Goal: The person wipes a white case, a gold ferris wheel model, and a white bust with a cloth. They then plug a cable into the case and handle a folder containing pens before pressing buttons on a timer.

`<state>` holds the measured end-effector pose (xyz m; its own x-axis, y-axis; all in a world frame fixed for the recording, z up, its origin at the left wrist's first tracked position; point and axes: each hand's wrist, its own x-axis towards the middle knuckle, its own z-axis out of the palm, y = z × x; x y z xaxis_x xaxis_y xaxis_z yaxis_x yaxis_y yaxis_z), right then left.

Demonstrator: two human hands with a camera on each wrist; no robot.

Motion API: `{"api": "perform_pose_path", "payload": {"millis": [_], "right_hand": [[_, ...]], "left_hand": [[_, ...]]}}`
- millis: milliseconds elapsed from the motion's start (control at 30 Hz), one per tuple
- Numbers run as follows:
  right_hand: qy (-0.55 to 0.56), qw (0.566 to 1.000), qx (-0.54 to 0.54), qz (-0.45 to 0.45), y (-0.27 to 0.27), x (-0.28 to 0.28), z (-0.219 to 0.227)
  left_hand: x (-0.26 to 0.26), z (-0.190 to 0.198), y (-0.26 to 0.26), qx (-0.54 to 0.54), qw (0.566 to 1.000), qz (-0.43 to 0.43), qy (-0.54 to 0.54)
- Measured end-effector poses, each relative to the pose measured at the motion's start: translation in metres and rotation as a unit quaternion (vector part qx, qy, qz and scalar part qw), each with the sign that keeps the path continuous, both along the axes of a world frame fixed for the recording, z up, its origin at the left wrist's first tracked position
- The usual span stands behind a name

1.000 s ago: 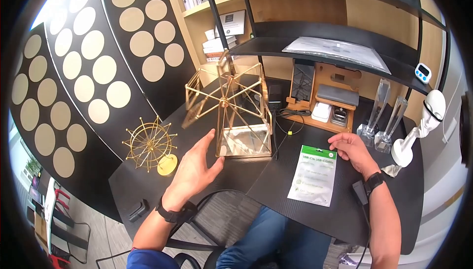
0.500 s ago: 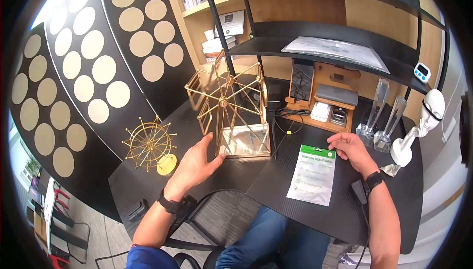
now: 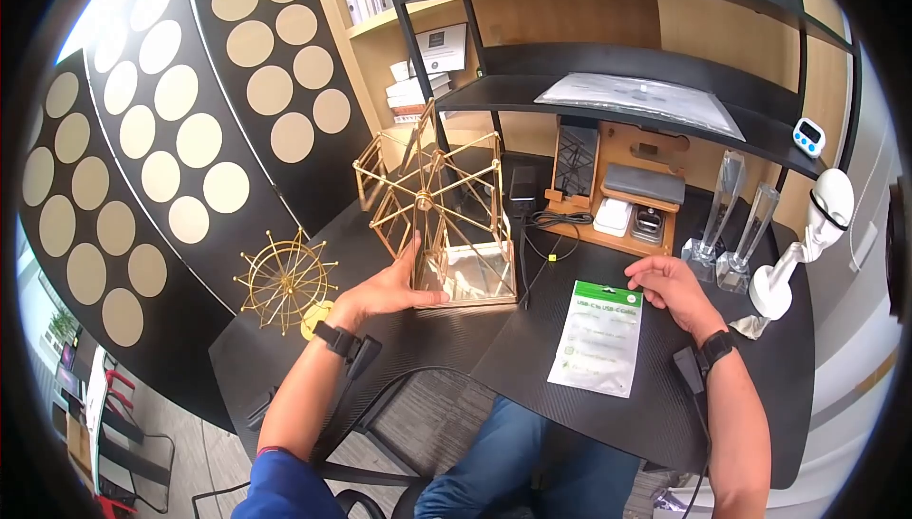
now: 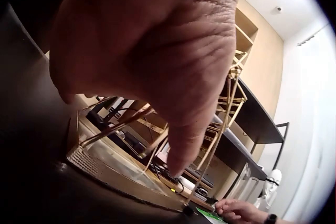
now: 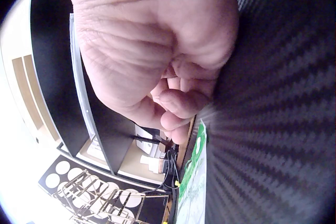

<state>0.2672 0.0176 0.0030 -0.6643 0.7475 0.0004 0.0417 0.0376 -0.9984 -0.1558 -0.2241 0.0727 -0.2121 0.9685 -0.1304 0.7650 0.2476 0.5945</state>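
Observation:
A large gold Ferris wheel model (image 3: 424, 201) stands on the desk, its base (image 3: 480, 302) floored with a shiny panel. My left hand (image 3: 385, 293) is at the base's left front corner, thumb and forefinger spread apart. The thumb runs along the front edge while the forefinger points up beside the wheel's support; in the left wrist view the palm (image 4: 157, 40) hides the other fingers. Loosely curled with nothing in it, my right hand (image 3: 673, 293) rests on the desk by the top corner of a green and white USB-C cable pouch (image 3: 596, 348).
A smaller gold wheel ornament (image 3: 288, 283) stands left of my left wrist. Behind are a wooden charging stand (image 3: 622, 229) and a coiled black cable (image 3: 560, 220). Crystal trophies (image 3: 727, 206) and a white figurine (image 3: 774, 289) stand at right, beneath a black shelf (image 3: 503, 92).
The large wheel has turned, and its blur has lessened. My left hand has moved right, closer in against the base. The right hand stays by the pouch.

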Motion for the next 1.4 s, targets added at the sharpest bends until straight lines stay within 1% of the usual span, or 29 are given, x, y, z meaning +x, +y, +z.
{"api": "perform_pose_path", "payload": {"millis": [33,67,133,167,200,267,300,333,433,500,600,633,733,767,800,867,900,1000,1033,1067,1133,1167,1200,1267,1300,1367,1400], "right_hand": [[-0.002,1.0,-0.003,-0.002,-0.001,0.0,0.001],[-0.003,1.0,-0.005,-0.004,-0.001,0.0,0.002],[-0.007,1.0,-0.003,-0.006,-0.001,-0.001,0.003],[-0.011,1.0,0.0,-0.007,-0.001,0.0,0.003],[-0.011,1.0,-0.001,-0.009,-0.001,0.0,0.003],[-0.009,1.0,0.0,-0.001,-0.001,0.0,0.003],[-0.009,1.0,-0.001,-0.002,-0.002,-0.001,0.003],[-0.01,1.0,0.001,-0.002,-0.002,-0.001,0.004],[-0.013,1.0,-0.001,-0.002,-0.002,-0.001,0.004],[-0.013,1.0,-0.002,-0.002,-0.001,-0.002,0.003],[-0.017,1.0,-0.006,-0.006,-0.001,0.0,0.003],[-0.014,1.0,-0.003,-0.006,-0.001,0.0,0.002],[-0.015,1.0,0.0,-0.009,-0.004,-0.001,0.005],[-0.018,1.0,0.001,-0.012,-0.005,-0.001,0.006],[-0.017,1.0,0.001,-0.012,-0.004,-0.001,0.005],[-0.01,1.0,-0.006,-0.006,-0.002,-0.001,0.003],[-0.009,1.0,-0.008,-0.005,-0.002,-0.001,0.004],[-0.01,1.0,-0.001,-0.007,-0.003,-0.001,0.004],[-0.007,1.0,0.001,-0.006,-0.003,-0.001,0.004],[-0.003,1.0,0.002,-0.005,-0.003,-0.001,0.004],[-0.006,1.0,0.004,-0.005,-0.004,-0.001,0.004],[-0.007,1.0,0.006,-0.007,-0.004,-0.001,0.004],[-0.008,1.0,0.006,-0.007,-0.004,-0.001,0.004],[-0.006,1.0,0.01,-0.005,-0.004,-0.001,0.004],[-0.007,1.0,0.01,-0.005,-0.004,-0.001,0.003],[-0.007,1.0,0.008,-0.003,-0.005,-0.001,0.004],[-0.006,1.0,0.008,-0.004,-0.005,0.0,0.004]], "left_hand": [[-0.009,-0.004,0.007,0.01,0.999,-0.018,-0.033],[-0.019,-0.012,0.014,0.011,0.999,-0.019,-0.032],[-0.027,-0.017,0.025,0.036,0.989,-0.045,-0.133],[-0.031,-0.02,0.027,0.036,0.986,-0.039,-0.158],[-0.031,-0.021,0.028,0.035,0.986,-0.041,-0.157],[-0.031,-0.023,0.029,0.079,0.971,-0.048,-0.222],[-0.034,-0.027,0.03,0.068,0.972,-0.03,-0.221],[-0.037,-0.03,0.031,0.067,0.973,-0.03,-0.221],[-0.04,-0.031,0.031,0.079,0.971,-0.053,-0.22],[-0.039,-0.028,0.029,0.089,0.983,-0.053,-0.154],[-0.035,-0.029,0.023,0.119,0.983,-0.042,-0.131],[-0.03,-0.029,0.02,0.116,0.985,-0.021,-0.128],[-0.023,-0.02,0.007,0.099,0.985,-0.039,-0.135],[-0.02,-0.016,-0.001,0.074,0.988,-0.02,-0.132],[-0.013,-0.011,-0.007,0.074,0.988,-0.02,-0.131],[-0.004,-0.009,-0.018,0.077,0.994,-0.002,-0.082],[-0.006,-0.014,-0.021,0.097,0.993,-0.008,-0.061],[-0.006,-0.024,-0.033,0.083,0.995,0.01,-0.048],[-0.005,-0.031,-0.036,0.115,0.993,0.015,-0.033],[-0.003,-0.036,-0.038,0.115,0.993,0.015,-0.033],[0.002,-0.043,-0.041,0.173,0.984,0.03,0.016],[0.003,-0.049,-0.042,0.176,0.983,0.05,0.021],[0.006,-0.049,-0.043,0.177,0.983,0.05,0.021],[0.012,-0.048,-0.045,0.173,0.98,0.083,0.048],[0.014,-0.047,-0.045,0.173,0.98,0.083,0.047],[0.016,-0.047,-0.044,0.178,0.974,0.131,0.041],[0.015,-0.048,-0.042,0.177,0.975,0.13,0.041]]}}
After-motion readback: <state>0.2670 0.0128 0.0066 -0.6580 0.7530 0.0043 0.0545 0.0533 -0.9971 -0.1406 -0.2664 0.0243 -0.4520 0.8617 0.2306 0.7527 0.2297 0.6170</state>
